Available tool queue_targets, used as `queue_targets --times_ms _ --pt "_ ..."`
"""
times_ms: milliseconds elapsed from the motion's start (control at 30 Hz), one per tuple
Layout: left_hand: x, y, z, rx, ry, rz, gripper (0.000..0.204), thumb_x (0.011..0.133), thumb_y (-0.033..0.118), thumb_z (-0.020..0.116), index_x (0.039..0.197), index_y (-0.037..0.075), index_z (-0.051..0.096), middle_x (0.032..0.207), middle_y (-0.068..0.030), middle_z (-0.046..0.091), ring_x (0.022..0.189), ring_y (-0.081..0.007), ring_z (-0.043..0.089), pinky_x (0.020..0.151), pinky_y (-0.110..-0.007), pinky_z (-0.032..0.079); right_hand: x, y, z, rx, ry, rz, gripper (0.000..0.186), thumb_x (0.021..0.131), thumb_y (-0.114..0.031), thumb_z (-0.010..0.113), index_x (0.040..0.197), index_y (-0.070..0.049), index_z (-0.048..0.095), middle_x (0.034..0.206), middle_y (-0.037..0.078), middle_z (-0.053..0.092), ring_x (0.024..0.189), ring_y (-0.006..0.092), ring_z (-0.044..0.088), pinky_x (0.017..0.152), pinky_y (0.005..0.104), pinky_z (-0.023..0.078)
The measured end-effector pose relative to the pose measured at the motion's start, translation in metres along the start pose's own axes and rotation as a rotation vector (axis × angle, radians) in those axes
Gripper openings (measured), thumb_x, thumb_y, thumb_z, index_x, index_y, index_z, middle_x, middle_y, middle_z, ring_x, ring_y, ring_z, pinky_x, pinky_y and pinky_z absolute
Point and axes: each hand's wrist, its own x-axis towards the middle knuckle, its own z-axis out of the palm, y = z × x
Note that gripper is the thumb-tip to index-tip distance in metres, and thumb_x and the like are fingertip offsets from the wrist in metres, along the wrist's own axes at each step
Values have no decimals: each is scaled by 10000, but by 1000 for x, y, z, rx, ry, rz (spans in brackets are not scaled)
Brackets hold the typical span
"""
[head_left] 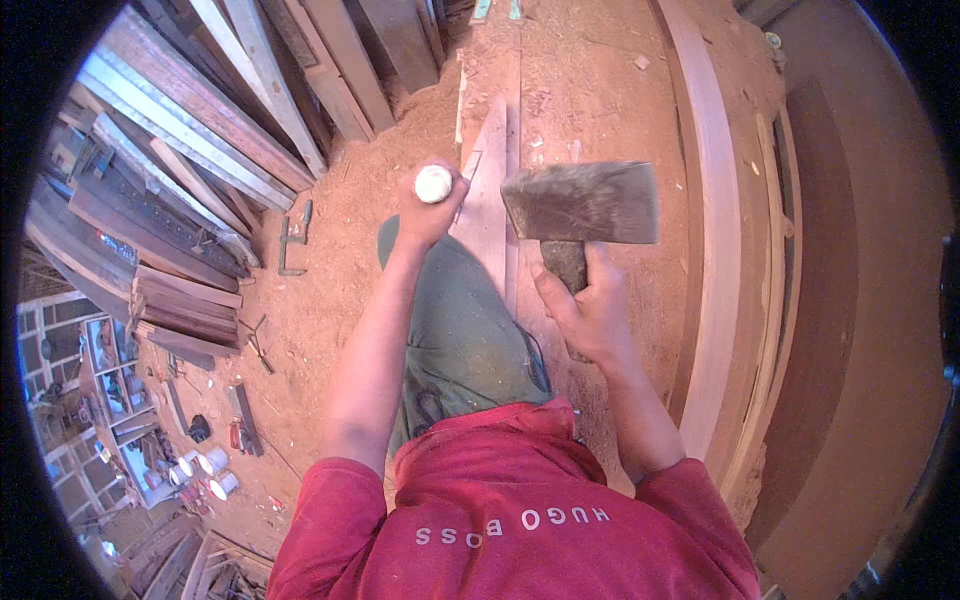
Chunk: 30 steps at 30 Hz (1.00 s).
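My left hand is closed around an upright chisel. Its round white handle end faces up, while the hand hides most of its blade. Beneath and beside that hand lies a pale wooden board with a narrow cut mark near its left edge. My right hand grips the handle of a wooden mallet. The mallet's blocky, worn head is raised to the right of the chisel, apart from it and slightly blurred. My green-trousered leg rests over the board's near part.
Long planks run along the right, beside a large brown panel. Stacked timber leans at the left. A clamp lies on the sawdust-covered floor. White tubs stand at lower left near a shelf.
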Motion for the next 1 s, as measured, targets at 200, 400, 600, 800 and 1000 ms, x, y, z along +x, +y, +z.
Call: queue_targets --times_ms 200,400,600,800,1000 --pt "-5 4 -1 27 65 112 101 771 53 731 845 36 664 793 -32 678 738 -114 625 676 -291 506 42 -62 13 0 135 -444 320 896 -183 670 1126 28 597 811 204 662 763 319 674 714 421 528" --pt "-19 -31 -3 83 -55 51 184 731 71 741 902 22 696 848 -57 711 818 -143 664 723 -305 516 67 4 21 -589 -577 -60 450 872 -172 631 1266 -24 472 953 283 656 950 477 628 769 537 504" --pt "-18 -35 -12 25 137 -4 115 767 61 732 785 44 619 737 -33 635 699 -119 600 666 -292 492 39 -15 13 -188 -320 89 493 856 -155 663 1283 -4 467 1007 283 651 948 446 663 789 492 523" --pt "8 -7 -40 146 -25 138 115 783 60 735 784 47 622 726 -31 634 686 -110 603 652 -287 490 25 11 4 68 -211 357 438 887 -93 681 1268 13 493 815 92 607 620 153 620 550 319 490" --pt "14 2 -25 12 10 71 104 780 51 726 762 44 624 699 -12 623 679 -95 595 644 -273 484 4 34 13 191 -116 422 392 901 -72 670 1251 16 515 769 36 566 503 98 544 458 269 439"
